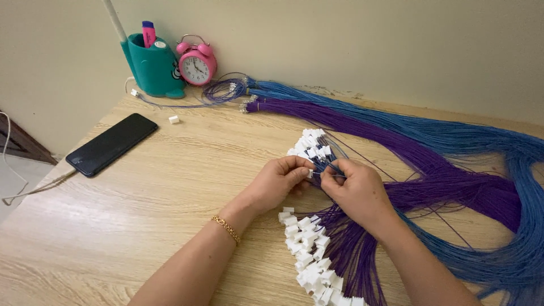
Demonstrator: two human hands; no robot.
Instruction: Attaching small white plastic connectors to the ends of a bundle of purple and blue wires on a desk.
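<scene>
A black phone (111, 144) is seen lying face up at the left of the wooden bench (170, 187), its cable running off the edge and cut off by the frame. Behind it against the wall stand one teal pen holder (152, 67), its white rod cropped at the top, and one pink alarm clock (196, 62); a single loose white connector (174, 119) lies just in front of them. At centre, the left hand (279, 180), a gold bracelet (226, 228) at its wrist, is closed on a small white connector (309, 173), largely hidden by the fingertips. The right hand (357, 190) is pinched on thin wires (330, 167) just beside it, the two hands nearly touching; the exact wire count between the fingers cannot be made out. Two clusters of white connectors are visible, one above the hands (310, 146) and one below (309, 258), too many and too overlapped to count, the lower one cut off by the bottom edge. To the right, one purple wire bundle (430, 181) and one blue wire bundle (498, 153) are spread across the bench, running out of the frame.
</scene>
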